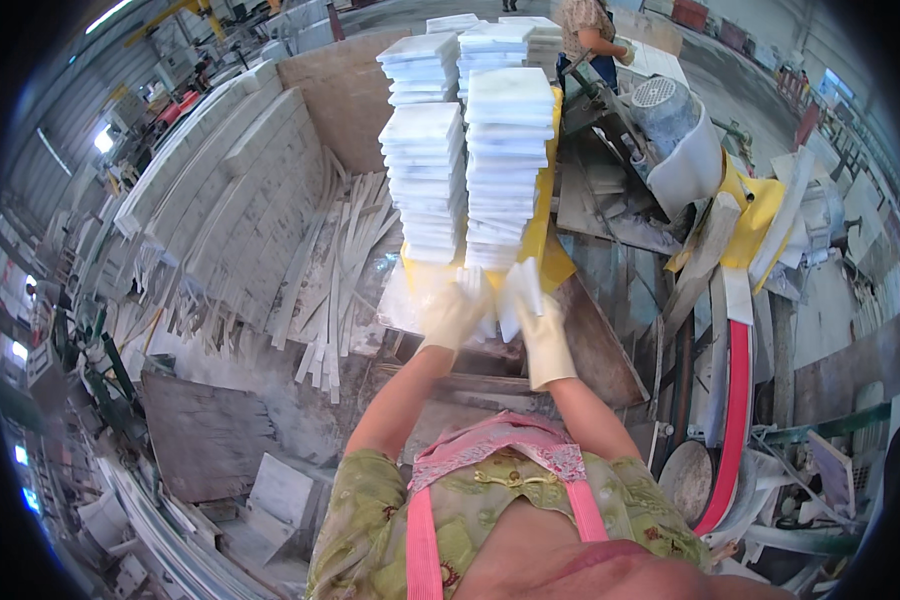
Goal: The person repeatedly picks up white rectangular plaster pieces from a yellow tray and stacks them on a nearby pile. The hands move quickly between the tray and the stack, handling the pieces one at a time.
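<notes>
My left hand [455,312], in a cream glove, closes over white stone tiles in front of the near left stack; blur partly hides its fingers. Beside it my right hand [543,335], gloved alike, grips a few thin white stone tiles [522,285] held on edge, tilted. Just beyond both hands rise a left tile stack [423,180] and a taller right tile stack [506,160], each of many flat square white slabs. Yellow sheeting [552,215] shows beside and beneath the stacks.
More tile stacks [495,45] stand behind. To the left lie long stone strips [345,260] beside a wall of stacked slabs [230,170]. A motor [662,105] and red-edged belt [735,420] are on the right. Another person [587,35] stands at the far right.
</notes>
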Motion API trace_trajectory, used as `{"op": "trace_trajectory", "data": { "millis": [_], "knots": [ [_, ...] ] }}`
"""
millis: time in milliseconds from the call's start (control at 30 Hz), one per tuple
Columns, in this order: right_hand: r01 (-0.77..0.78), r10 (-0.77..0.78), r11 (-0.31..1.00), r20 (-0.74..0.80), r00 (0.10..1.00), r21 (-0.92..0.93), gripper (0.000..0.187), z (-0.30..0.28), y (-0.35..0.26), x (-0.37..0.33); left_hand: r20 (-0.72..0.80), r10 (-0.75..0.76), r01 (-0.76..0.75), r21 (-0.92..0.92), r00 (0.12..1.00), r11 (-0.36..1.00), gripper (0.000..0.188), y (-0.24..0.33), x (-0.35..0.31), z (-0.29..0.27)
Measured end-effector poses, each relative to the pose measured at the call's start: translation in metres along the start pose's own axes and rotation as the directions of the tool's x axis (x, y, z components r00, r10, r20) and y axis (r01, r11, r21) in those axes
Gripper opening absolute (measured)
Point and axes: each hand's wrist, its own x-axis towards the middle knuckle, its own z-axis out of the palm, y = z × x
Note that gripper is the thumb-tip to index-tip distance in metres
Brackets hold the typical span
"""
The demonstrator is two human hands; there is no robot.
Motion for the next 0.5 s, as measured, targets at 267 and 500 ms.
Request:
{"op": "trace_trajectory", "data": {
  "millis": [267,500],
  "knots": [
    [-0.02,0.026,0.963,0.02,0.999,-0.268,0.062,0.05,0.033,0.019,0.008,0.087,-0.087,0.08,0.996,0.993,0.072,-0.014,0.009,0.009],
    [0.091,-0.072,0.994,0.252,0.965,-0.063,0.082,0.038,0.042,0.011,0.28,0.124,-0.157,0.098,0.952,0.983,0.08,0.021,0.005,-0.02]
  ]
}}
